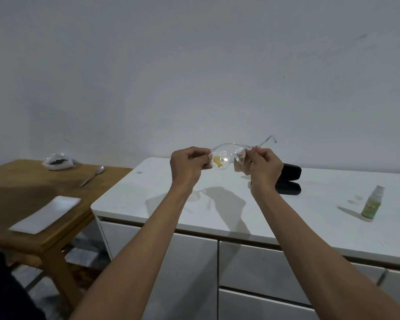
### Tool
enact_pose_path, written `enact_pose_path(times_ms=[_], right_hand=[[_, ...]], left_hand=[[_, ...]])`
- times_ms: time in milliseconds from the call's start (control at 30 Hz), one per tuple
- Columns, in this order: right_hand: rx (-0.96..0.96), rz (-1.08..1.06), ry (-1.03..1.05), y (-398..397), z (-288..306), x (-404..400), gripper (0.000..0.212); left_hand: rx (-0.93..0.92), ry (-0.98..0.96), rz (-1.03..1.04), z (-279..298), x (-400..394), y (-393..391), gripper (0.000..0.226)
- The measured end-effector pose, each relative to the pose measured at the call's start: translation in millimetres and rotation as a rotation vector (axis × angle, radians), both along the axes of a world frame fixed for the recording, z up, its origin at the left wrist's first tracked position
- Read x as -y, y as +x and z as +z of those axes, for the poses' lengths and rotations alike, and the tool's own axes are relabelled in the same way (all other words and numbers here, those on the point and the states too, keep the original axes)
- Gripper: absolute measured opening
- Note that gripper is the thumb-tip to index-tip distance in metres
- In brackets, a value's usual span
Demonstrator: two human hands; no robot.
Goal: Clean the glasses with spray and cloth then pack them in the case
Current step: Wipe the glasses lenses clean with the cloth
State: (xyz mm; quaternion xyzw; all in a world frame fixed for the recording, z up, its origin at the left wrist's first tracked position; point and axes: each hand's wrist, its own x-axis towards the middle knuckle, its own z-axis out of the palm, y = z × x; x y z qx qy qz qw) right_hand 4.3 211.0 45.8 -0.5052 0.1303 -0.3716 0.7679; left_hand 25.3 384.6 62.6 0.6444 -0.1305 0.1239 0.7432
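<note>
My left hand pinched the glasses — my right hand pinched the cloth on a lens; the black case lay open behind.

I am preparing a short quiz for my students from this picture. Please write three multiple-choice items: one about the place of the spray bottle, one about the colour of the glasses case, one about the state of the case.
1. Where does the spray bottle stand?
A. on the wooden table
B. on the white cabinet top, to the person's right
C. inside the case

2. What colour is the case?
A. black
B. red
C. white

3. In what state is the case?
A. open and without glasses
B. shut with the cloth on top
C. held in the left hand

Answers:
1 B: the bottle is upright on the white cabinet, right of both arms.
2 A: both halves look black.
3 A: it lies open, while the left hand and right hand hold the glasses in the air, the right one with the cloth.
</note>
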Motion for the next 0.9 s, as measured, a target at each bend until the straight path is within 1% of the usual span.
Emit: enact_pose_path(times_ms=[33, 100, 133, 233, 333, 400, 500, 600, 667, 733, 800, 900], right_hand=[[0.021, -0.003, 0.071, 3, 2, -2, 0.028], [0.059, -0.006, 0.185, 8, 6, -6, 0.036], [0.069, -0.010, 0.221, 11, 7, -7, 0.035], [0.091, 0.001, 0.273, 19, 9, -11, 0.023], [0.061, 0.062, 0.143, 16, 8, -8, 0.022], [0.054, 0.141, 0.009, 8, 9, -2, 0.021], [0.021, 0.245, -0.209, -3, 9, 6, 0.014], [-0.015, 0.360, -0.312, -12, 5, 16, 0.007], [-0.013, 0.458, -0.378, -18, 2, 21, 0.013], [-0.024, 0.505, -0.421, -22, 1, 23, 0.018], [-0.039, 0.489, -0.405, -25, -2, 24, 0.017], [-0.073, 0.343, -0.350, -24, -7, 22, 0.018]], left_hand=[[-0.001, -0.012, -0.007, 1, 3, -1, 0.010], [-0.003, -0.036, -0.020, 3, 9, -3, 0.010], [-0.001, -0.046, -0.025, 3, 13, -4, 0.011], [0.004, -0.070, -0.025, 3, 20, -6, 0.011], [0.003, -0.085, -0.022, 4, 18, -3, 0.012], [-0.011, -0.091, -0.015, 3, 13, 1, 0.011], [-0.030, -0.086, -0.001, 4, 3, 9, 0.011], [-0.041, -0.058, -0.020, 6, -6, 14, 0.012], [-0.044, -0.034, -0.031, 7, -13, 14, 0.012], [-0.047, -0.011, -0.033, 5, -18, 13, 0.012], [-0.059, 0.009, -0.035, 2, -20, 12, 0.012], [-0.074, 0.026, -0.032, -2, -21, 10, 0.013]])
